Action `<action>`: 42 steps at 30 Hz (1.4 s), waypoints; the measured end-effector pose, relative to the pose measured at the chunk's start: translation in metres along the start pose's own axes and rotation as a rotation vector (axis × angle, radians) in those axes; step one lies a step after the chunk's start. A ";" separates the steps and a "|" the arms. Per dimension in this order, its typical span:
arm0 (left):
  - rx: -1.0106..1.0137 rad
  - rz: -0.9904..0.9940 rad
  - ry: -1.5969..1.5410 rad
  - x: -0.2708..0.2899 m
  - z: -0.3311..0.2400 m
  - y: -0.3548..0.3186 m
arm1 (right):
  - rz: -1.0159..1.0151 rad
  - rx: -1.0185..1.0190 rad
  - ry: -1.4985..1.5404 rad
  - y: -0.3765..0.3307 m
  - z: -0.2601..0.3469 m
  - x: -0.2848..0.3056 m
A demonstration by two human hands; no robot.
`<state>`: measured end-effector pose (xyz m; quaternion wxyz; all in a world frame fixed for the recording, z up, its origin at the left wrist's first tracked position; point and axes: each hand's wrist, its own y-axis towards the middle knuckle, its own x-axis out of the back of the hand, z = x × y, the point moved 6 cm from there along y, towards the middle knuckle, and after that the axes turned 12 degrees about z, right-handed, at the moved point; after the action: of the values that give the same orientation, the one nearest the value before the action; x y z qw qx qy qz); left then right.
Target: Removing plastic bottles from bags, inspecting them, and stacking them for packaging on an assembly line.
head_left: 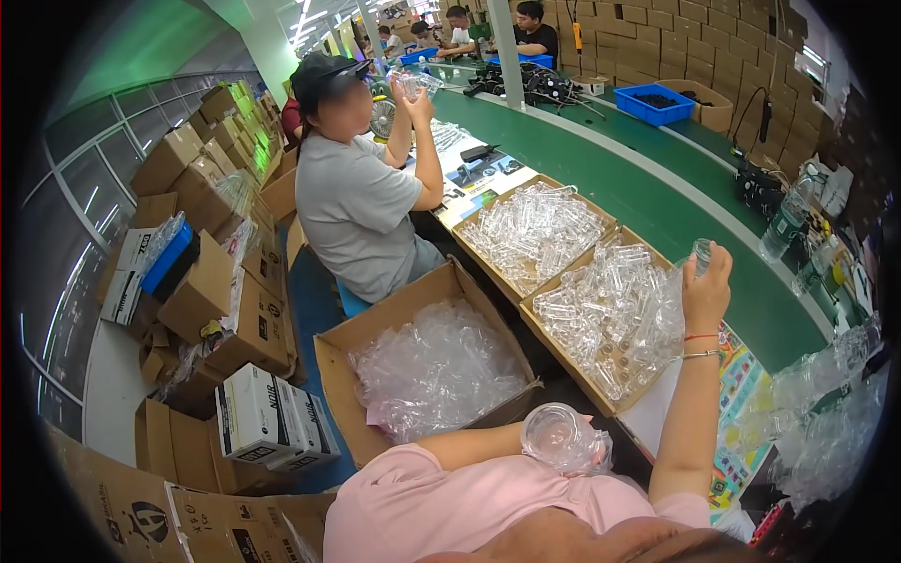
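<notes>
Close to my chest, my left hand (597, 452) is closed around a wide clear plastic jar (554, 433), its round mouth turned up. The jar covers most of those fingers. My right hand (708, 293) reaches out over the right edge of the near cardboard tray (608, 405), pinching a small clear plastic cup (701, 251). Beside that hand, a clear plastic bag (663, 311) lies over the tray's edge. Many clear plastic handle-shaped parts (601, 305) fill this tray.
A second tray (460, 228) of clear parts adjoins it. Left of them stands a large carton (340, 394) of clear bags. A co-worker (361, 178) sits beyond, holding up clear containers. A green conveyor (601, 178) curves past. Bottles (786, 225) and clear jars (826, 361) stand right; boxes (253, 319) line the left.
</notes>
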<state>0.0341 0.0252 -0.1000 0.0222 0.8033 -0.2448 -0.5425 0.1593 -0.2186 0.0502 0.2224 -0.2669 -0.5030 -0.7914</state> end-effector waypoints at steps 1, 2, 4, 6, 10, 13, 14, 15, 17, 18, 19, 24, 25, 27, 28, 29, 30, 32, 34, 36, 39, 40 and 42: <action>0.032 -0.017 0.036 0.003 0.003 -0.002 | 0.001 -0.002 0.005 -0.001 0.000 0.001; 0.030 -0.018 0.038 0.001 0.001 0.000 | 0.003 -0.004 0.010 -0.001 0.000 0.000; -0.089 0.063 0.037 -0.009 -0.009 0.007 | -0.002 0.004 0.006 -0.001 -0.001 0.001; -0.122 0.073 0.055 -0.002 -0.009 0.005 | -0.004 0.012 0.004 -0.001 0.001 0.001; -0.243 0.120 0.122 0.017 -0.008 -0.001 | 0.012 0.001 0.017 -0.001 0.001 0.001; -0.009 0.038 0.070 0.007 0.000 0.002 | 0.014 0.003 0.008 -0.001 -0.001 0.001; -0.011 0.039 0.069 0.007 0.000 0.002 | 0.014 0.007 0.002 0.000 -0.001 0.002; -0.203 0.120 0.272 0.001 -0.012 0.000 | 0.016 0.008 0.001 0.000 -0.001 0.003; -0.397 0.201 0.474 -0.005 -0.023 -0.004 | 0.011 0.009 -0.004 -0.001 0.000 0.005; -0.219 0.159 0.272 0.005 -0.012 0.001 | 0.013 0.010 -0.006 -0.001 0.001 0.005; -0.041 0.116 0.072 0.012 0.000 0.003 | 0.012 0.016 -0.005 -0.002 0.003 0.004; -0.040 0.018 0.003 0.026 0.006 -0.002 | 0.019 0.017 0.002 -0.002 0.003 0.003; -0.053 -0.045 -0.003 0.029 0.005 -0.004 | 0.017 0.022 0.006 -0.001 0.003 0.003; -0.048 0.018 0.012 0.025 0.004 -0.003 | 0.017 0.027 0.007 -0.001 0.003 0.004; -0.043 0.079 0.027 0.022 0.003 -0.003 | 0.019 0.026 0.008 -0.001 0.004 0.004; -0.043 0.079 0.025 0.022 0.003 -0.003 | 0.022 0.025 0.008 -0.001 0.004 0.004; -0.044 0.082 0.027 0.023 0.003 -0.002 | 0.024 0.025 0.006 -0.001 0.005 0.004; -0.044 0.090 0.030 0.024 0.003 -0.001 | 0.028 0.019 0.006 0.000 0.004 0.007; -0.042 0.099 0.033 0.025 0.005 0.001 | 0.013 0.030 -0.003 -0.002 0.002 0.008; -0.046 0.104 0.040 0.027 0.007 0.001 | 0.000 0.047 -0.005 -0.004 0.002 0.008; -0.043 0.122 0.039 0.034 0.013 0.001 | 0.003 0.046 -0.017 -0.007 0.001 0.009; -0.041 0.132 0.033 0.039 0.015 0.000 | 0.018 0.024 -0.016 -0.008 -0.002 0.009; -0.041 0.171 0.008 0.047 0.019 0.001 | 0.046 0.001 -0.048 -0.008 -0.006 0.007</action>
<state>0.0308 0.0093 -0.1477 0.0860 0.7810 -0.3012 -0.5403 0.1478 -0.2214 0.0474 0.2287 -0.2972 -0.5025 -0.7791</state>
